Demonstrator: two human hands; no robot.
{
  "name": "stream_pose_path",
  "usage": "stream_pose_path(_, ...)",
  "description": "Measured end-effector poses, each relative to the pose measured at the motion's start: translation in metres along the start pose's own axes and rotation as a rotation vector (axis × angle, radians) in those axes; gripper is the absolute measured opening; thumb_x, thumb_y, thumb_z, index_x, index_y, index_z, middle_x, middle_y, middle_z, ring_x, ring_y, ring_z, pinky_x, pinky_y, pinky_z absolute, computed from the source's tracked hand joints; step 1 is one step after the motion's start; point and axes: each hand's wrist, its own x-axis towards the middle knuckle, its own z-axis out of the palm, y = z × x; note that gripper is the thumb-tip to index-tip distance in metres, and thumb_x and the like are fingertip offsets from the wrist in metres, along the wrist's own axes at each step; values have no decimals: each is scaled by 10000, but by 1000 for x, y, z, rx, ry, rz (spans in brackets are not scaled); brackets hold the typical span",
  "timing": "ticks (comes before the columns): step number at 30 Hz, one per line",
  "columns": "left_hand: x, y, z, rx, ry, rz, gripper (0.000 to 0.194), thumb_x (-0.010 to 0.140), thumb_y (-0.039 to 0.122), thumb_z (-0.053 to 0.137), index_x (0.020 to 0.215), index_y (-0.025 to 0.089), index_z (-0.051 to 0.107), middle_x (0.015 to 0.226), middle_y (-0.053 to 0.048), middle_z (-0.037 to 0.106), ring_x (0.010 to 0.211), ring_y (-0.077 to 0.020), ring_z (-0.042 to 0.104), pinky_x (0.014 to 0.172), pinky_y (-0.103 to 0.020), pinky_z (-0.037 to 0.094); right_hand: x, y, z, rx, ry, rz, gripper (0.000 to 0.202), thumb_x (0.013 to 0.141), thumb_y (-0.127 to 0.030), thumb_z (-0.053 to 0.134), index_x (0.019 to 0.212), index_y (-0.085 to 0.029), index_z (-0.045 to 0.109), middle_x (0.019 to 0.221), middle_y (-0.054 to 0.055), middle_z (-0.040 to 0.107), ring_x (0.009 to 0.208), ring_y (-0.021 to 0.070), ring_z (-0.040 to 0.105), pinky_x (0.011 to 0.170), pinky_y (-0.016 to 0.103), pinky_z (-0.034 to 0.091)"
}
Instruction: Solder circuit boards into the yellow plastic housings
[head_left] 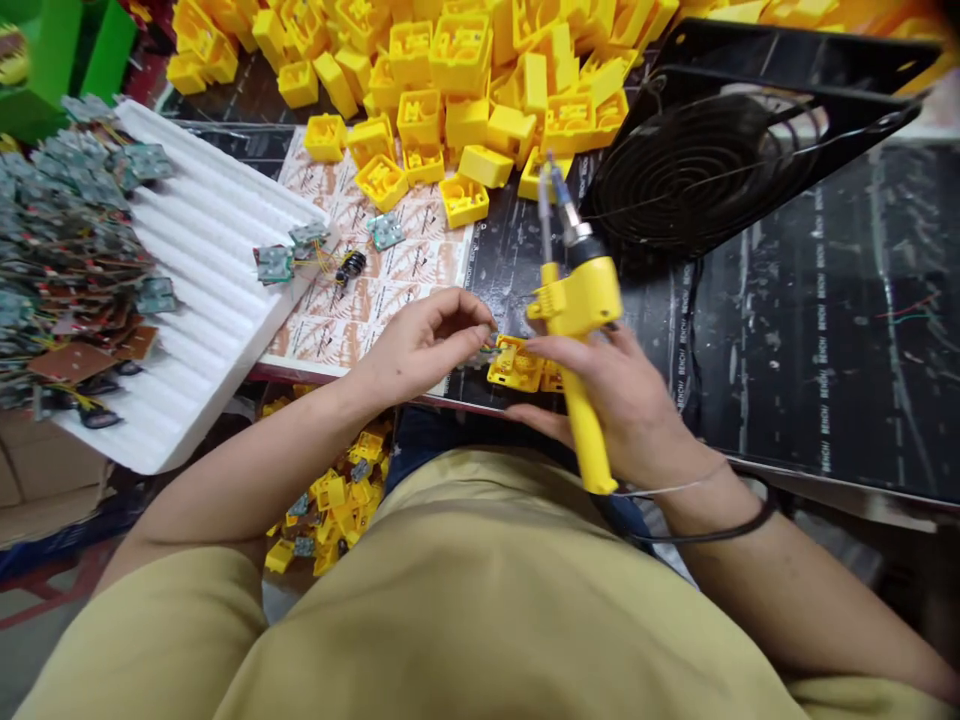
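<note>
yellow casing (516,364): on the table (787,330), between both grips | left hand (442,345): grip narrow, just left of casing, can't tell if it's got the wires | right hand (619,390): grip's wrapped round the soldering gun (581,300), right of casing | black fan (690,175): beyond casing, off right

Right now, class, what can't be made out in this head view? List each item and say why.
- What the left hand pinches: too small, covered by its fingertips.
- The right end of the open yellow casing: behind the right hand.
- The fine tip of the yellow tool: blurred.
- The full extent of the green bin: cut off by the left and top edges.

All in the head view.
</note>
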Motion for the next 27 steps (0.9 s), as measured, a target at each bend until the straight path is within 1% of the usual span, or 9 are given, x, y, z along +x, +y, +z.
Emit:
stream_pose_path(2,6,0,-2,-6,-30,-8,134,844,281,534,886,166,588,818,-22,674,725,-119,615,660,-244,508,3,-2,9,-37,-16,-4,417,908,-246,675,1280,-211,488,1025,60,685,935,225,687,966,430,511)
stream_pose_path(4,11,0,-4,83,-62,10,151,840,269,534,891,155,619,805,-18,678,722,-118,615,663,-244,497,4,-3,14,-81,15,13,416,906,-180,652,1287,-204,487,1028,70,680,905,225,688,885,402,523)
stream_pose_path(8,19,3,-10,363,-62,70,168,817,225,577,880,149,712,815,-19,731,760,-136,651,725,-261,494,6,2,13,-112,45,30,463,907,-211,666,1333,-205,486,1059,80,683,944,252,689,922,434,523)
stream_pose_path(11,23,6,-11,396,-67,55,163,804,217,604,862,149,739,759,-9,738,688,-128,649,692,-250,489,8,6,3,-46,89,33,513,875,-301,730,1324,-237,491,1102,72,684,1036,259,671,957,440,540)
stream_pose_path(14,23,8,-9,417,-89,67,149,803,224,618,842,147,740,738,-8,738,659,-125,646,672,-244,483,11,5,-7,-6,160,76,485,836,-270,774,1252,-246,525,1100,63,693,1012,233,680,913,393,567)
stream_pose_path(18,22,11,-3,585,-88,176,139,814,228,614,841,166,736,792,-15,752,753,-166,679,773,-304,486,19,1,-5,-8,174,69,330,870,-176,719,1151,-243,560,994,20,716,857,164,693,859,304,575)
stream_pose_path(21,19,11,1,692,-75,217,144,837,233,603,873,182,733,845,-23,760,828,-213,689,861,-384,470,25,-1,2,7,169,72,315,882,-147,693,1142,-232,536,952,4,712,836,147,691,862,279,575)
stream_pose_path(24,16,8,3,705,-52,240,141,854,228,599,897,184,726,878,-34,758,872,-225,686,892,-401,458,28,-2,7,10,162,88,329,904,-137,658,1172,-248,504,947,-3,714,832,152,696,857,292,583)
stream_pose_path(27,15,3,2,571,-40,241,119,854,224,610,880,174,715,867,-28,751,835,-182,679,847,-333,480,29,-1,8,18,161,87,324,916,-118,631,1176,-261,503,975,-6,719,845,151,701,857,293,585)
